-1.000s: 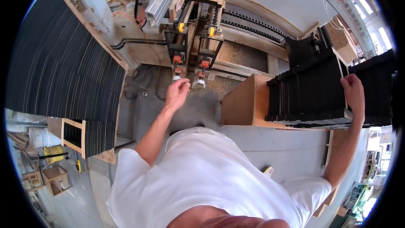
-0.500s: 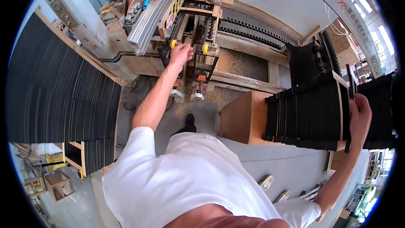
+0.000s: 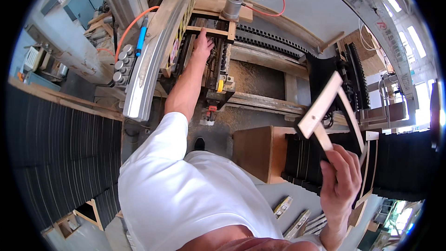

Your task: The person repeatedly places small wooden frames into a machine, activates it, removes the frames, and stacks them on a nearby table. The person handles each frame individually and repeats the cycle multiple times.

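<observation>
My left hand (image 3: 203, 46) reaches into the machine at the centre. Its fingers curl at the near bar of a wooden frame (image 3: 217, 32) lying there, one fingertip over the bar; the far side of this grip is hidden. Beyond that bar stands a metal cylinder (image 3: 232, 8). At the right, my right hand (image 3: 343, 174) is closed around the lower part of another wooden frame (image 3: 320, 106), pale on its faces and dark on some edges. This frame is raised and tilted, above a stack of black-edged frames (image 3: 304, 158).
A brown board-sided box (image 3: 253, 151) stands between the machine and the right stack. Another tall black stack (image 3: 60, 158) lines the left side. A metal rail (image 3: 144, 76) with a blue pen-like tool (image 3: 141, 41) runs left of my arm. Sawdust (image 3: 253, 81) lies under the machine.
My right hand has come inward from the right stack, bringing a wooden frame up into clear view. My left hand has moved farther forward, from beside the yellow knobs to the frame in the machine.
</observation>
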### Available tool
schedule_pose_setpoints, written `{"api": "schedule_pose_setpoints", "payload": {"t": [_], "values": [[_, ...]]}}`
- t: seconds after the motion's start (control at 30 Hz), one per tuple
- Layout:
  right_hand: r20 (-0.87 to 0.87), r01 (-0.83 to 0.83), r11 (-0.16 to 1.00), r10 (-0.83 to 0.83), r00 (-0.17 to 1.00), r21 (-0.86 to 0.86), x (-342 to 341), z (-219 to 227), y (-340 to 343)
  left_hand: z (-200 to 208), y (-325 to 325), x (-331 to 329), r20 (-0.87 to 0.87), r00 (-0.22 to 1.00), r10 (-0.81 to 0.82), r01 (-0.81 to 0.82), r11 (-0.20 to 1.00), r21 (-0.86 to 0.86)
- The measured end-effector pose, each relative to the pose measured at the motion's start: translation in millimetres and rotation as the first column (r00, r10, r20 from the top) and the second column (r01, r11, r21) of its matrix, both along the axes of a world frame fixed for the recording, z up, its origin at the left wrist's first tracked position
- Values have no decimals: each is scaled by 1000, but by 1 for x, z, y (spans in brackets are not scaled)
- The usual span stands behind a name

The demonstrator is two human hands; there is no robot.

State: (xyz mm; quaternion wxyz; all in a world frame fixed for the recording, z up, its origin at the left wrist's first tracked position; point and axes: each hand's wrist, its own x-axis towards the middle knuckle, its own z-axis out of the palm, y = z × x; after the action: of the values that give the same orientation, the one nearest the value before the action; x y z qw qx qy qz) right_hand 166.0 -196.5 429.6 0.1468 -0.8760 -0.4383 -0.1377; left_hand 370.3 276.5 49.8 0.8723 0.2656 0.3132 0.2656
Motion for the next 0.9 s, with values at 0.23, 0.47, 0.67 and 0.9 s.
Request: {"api": "schedule_pose_setpoints", "payload": {"t": [0.23, 0.47, 0.67, 0.9], "values": [[-29, -174, 984, 175, 984, 21, 54, -38, 67, -7, 14, 12, 113, 986, 126, -115, 989, -95], [-122, -327, 938, 339, 933, 113, 107, -104, 145, -4, 6, -13, 110, 980, 168, -151, 977, -150], [-69, -533, 830, 548, 833, 165, 161, -191, 248, -5, -65, -103, 326, 945, 8, 5, 999, -37], [-133, -612, 784, 621, 773, 106, 189, -275, 313, 10, -92, -138, 410, 910, -58, 67, 998, -8]]}}
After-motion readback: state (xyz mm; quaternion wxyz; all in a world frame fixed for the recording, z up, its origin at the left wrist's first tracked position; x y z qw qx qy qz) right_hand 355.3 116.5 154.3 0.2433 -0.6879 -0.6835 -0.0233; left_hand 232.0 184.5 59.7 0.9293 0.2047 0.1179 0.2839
